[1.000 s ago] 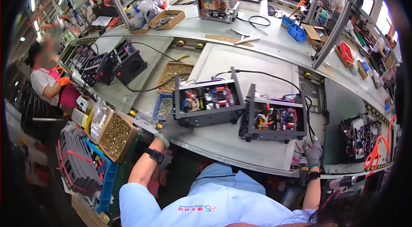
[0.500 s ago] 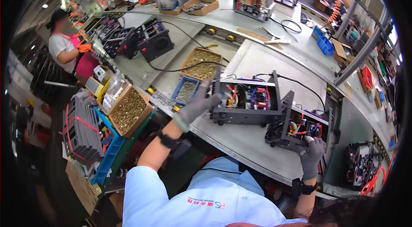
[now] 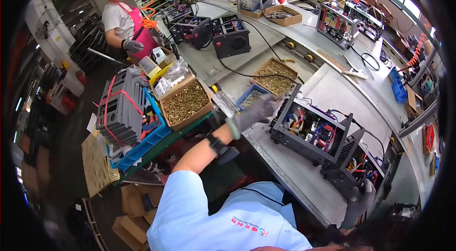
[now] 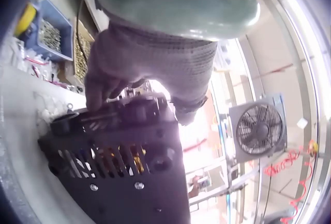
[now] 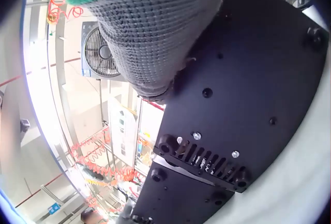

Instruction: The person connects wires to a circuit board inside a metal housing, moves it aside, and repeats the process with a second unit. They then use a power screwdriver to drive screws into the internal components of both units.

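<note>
Two black machine housings with boards and coloured wires inside stand end to end on the worktop (image 3: 280, 156). My left hand (image 3: 254, 114), in a grey glove, lies against the outer end of the left housing (image 3: 311, 130). In the left wrist view, that gloved hand (image 4: 155, 61) touches the housing's end beside its knobs, above a slotted, screwed panel (image 4: 129, 182). My right hand (image 3: 358, 203), also gloved, holds the near edge of the right housing (image 3: 339, 180). In the right wrist view the glove (image 5: 155, 38) bends over the edge of a black panel (image 5: 243, 84).
Left of the housings are a cardboard box of brass-coloured screws (image 3: 275, 76), a blue bin (image 3: 251, 97) and a larger screw box (image 3: 187, 104). Grey panels (image 3: 121, 106) tied with pink tape sit beside a blue crate (image 3: 142, 146). Another person (image 3: 124, 23) stands at the far left.
The left housing has moved right, closing the gap to the right housing. My right hand has come from the worktop onto the right housing. The head view has swung left.
</note>
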### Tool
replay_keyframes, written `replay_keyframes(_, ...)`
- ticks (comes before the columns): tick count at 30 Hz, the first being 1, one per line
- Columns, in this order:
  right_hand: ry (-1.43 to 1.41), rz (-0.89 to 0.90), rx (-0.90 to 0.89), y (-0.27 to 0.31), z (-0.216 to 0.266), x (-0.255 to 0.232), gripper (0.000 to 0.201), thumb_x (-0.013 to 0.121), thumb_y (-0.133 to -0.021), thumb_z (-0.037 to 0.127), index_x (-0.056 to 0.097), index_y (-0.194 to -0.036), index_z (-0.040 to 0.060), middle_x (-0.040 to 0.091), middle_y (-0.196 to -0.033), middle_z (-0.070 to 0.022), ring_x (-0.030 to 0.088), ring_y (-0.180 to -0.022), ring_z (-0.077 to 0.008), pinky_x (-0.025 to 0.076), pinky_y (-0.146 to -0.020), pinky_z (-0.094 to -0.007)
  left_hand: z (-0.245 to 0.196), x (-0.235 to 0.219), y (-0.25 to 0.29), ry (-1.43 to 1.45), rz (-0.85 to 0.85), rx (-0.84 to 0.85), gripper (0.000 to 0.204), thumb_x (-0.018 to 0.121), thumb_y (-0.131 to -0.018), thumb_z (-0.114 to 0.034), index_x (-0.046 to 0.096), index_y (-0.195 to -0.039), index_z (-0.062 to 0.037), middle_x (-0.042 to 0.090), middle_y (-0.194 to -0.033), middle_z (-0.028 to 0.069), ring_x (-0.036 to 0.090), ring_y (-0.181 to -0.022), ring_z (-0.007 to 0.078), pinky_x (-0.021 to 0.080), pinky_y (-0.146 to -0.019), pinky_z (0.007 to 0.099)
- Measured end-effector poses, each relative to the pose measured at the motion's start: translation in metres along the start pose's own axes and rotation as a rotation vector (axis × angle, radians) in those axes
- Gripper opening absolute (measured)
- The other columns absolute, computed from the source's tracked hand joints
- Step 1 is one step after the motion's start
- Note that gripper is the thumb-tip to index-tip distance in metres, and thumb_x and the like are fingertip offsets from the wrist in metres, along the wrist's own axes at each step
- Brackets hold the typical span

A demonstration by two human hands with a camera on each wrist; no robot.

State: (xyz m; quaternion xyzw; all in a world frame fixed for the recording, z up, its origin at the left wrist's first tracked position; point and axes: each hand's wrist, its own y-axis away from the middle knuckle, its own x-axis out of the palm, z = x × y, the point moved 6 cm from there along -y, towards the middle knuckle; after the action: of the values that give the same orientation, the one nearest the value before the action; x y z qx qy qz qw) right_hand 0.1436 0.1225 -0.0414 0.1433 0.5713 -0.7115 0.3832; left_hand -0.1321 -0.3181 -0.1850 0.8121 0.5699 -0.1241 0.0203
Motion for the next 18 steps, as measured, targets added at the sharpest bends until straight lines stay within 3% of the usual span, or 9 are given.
replay_keyframes(1, -0.042, 0.024, 0.075, 0.011, -0.016, -0.006, 0.041, 0.070, -0.088, 0.022, 0.060, -0.121, -0.0014, 0.062, -0.112, -0.0174, 0.061, -0.102, -0.0315, 0.051, -0.087, -0.0394, 0.043, -0.048, 0.025, 0.123, 0.013, 0.027, 0.047, 0.067, -0.088, -0.022, 0.055, -0.130, -0.0030, 0.066, -0.107, 0.0078, 0.061, -0.089, 0.0151, 0.049, -0.072, 0.0309)
replay_keyframes(2, -0.040, 0.025, 0.079, 0.018, -0.024, -0.015, 0.041, 0.070, -0.088, 0.022, 0.060, -0.121, -0.0014, 0.062, -0.112, -0.0174, 0.061, -0.102, -0.0315, 0.051, -0.087, -0.0394, -0.036, -0.064, 0.076, 0.354, -0.163, -0.189, 0.026, 0.064, -0.090, -0.018, 0.065, -0.112, -0.0038, 0.068, -0.096, 0.0043, 0.059, -0.077, 0.0108, 0.045, -0.061, 0.0268)
replay_keyframes(3, 0.053, -0.021, 0.104, 0.023, -0.032, -0.028, 0.041, 0.067, -0.091, 0.021, 0.058, -0.122, -0.0024, 0.062, -0.112, -0.0177, 0.062, -0.103, -0.0319, 0.051, -0.087, -0.0390, -0.095, -0.083, 0.113, 0.027, -0.524, -0.238, 0.018, 0.067, -0.087, -0.016, 0.069, -0.100, -0.0046, 0.067, -0.081, 0.0007, 0.058, -0.071, 0.0087, 0.046, -0.059, 0.0249)
replay_keyframes(6, 0.205, -0.071, 0.229, 0.049, -0.047, -0.056, 0.038, 0.062, -0.095, 0.017, 0.056, -0.126, -0.0040, 0.061, -0.116, -0.0182, 0.061, -0.108, -0.0319, 0.054, -0.089, -0.0402, -0.067, -0.189, 0.177, -0.517, -0.762, -0.150, 0.011, 0.066, -0.083, -0.015, 0.070, -0.082, -0.0044, 0.068, -0.072, 0.0037, 0.062, -0.066, 0.0118, 0.051, -0.063, 0.0287)
replay_keyframes(8, -0.014, -0.176, 0.547, 0.078, -0.074, -0.064, 0.036, 0.061, -0.096, 0.015, 0.057, -0.126, -0.0043, 0.061, -0.119, -0.0171, 0.061, -0.108, -0.0283, 0.053, -0.090, -0.0392, -0.056, -0.231, 0.207, -0.716, -0.742, -0.400, 0.013, 0.067, -0.081, -0.014, 0.072, -0.087, -0.0037, 0.071, -0.079, 0.0079, 0.066, -0.072, 0.0142, 0.053, -0.069, 0.0290)
replay_keyframes(10, -0.027, -0.208, 0.594, 0.089, -0.074, -0.061, 0.032, 0.060, -0.097, 0.012, 0.058, -0.124, -0.0047, 0.061, -0.120, -0.0158, 0.061, -0.108, -0.0253, 0.051, -0.092, -0.0382, -0.047, -0.237, 0.211, -0.699, -0.647, -0.398, 0.019, 0.068, -0.081, -0.015, 0.072, -0.096, -0.0043, 0.071, -0.088, 0.0119, 0.068, -0.081, 0.0190, 0.053, -0.076, 0.0309)
replay_keyframes(14, 0.026, -0.144, 0.496, 0.081, -0.052, -0.052, 0.027, 0.060, -0.093, 0.005, 0.061, -0.118, -0.0043, 0.063, -0.118, -0.0144, 0.062, -0.104, -0.0223, 0.049, -0.092, -0.0355, -0.015, -0.228, 0.184, -0.909, -0.411, -0.420, 0.048, 0.069, -0.077, -0.017, 0.064, -0.124, -0.0072, 0.066, -0.113, 0.0216, 0.064, -0.109, 0.0327, 0.048, -0.096, 0.0378)
replay_keyframes(16, 0.200, -0.085, 0.187, 0.074, -0.026, -0.048, 0.029, 0.059, -0.092, 0.008, 0.061, -0.120, -0.0021, 0.063, -0.120, -0.0129, 0.060, -0.104, -0.0201, 0.050, -0.088, -0.0327, -0.030, -0.222, 0.164, -1.046, -0.274, -0.382, 0.053, 0.066, -0.072, -0.016, 0.060, -0.124, -0.0055, 0.064, -0.117, 0.0240, 0.060, -0.110, 0.0399, 0.047, -0.097, 0.0419)
replay_keyframes(18, -0.267, -0.120, 0.643, 0.089, -0.026, -0.040, 0.033, 0.053, -0.090, 0.006, 0.060, -0.122, 0.0023, 0.059, -0.127, -0.0080, 0.058, -0.113, -0.0223, 0.048, -0.096, -0.0352, -0.019, -0.226, 0.160, -1.044, -0.223, -0.372, 0.044, 0.066, -0.076, -0.016, 0.060, -0.117, -0.0023, 0.064, -0.117, 0.0240, 0.060, -0.110, 0.0395, 0.049, -0.093, 0.0436)
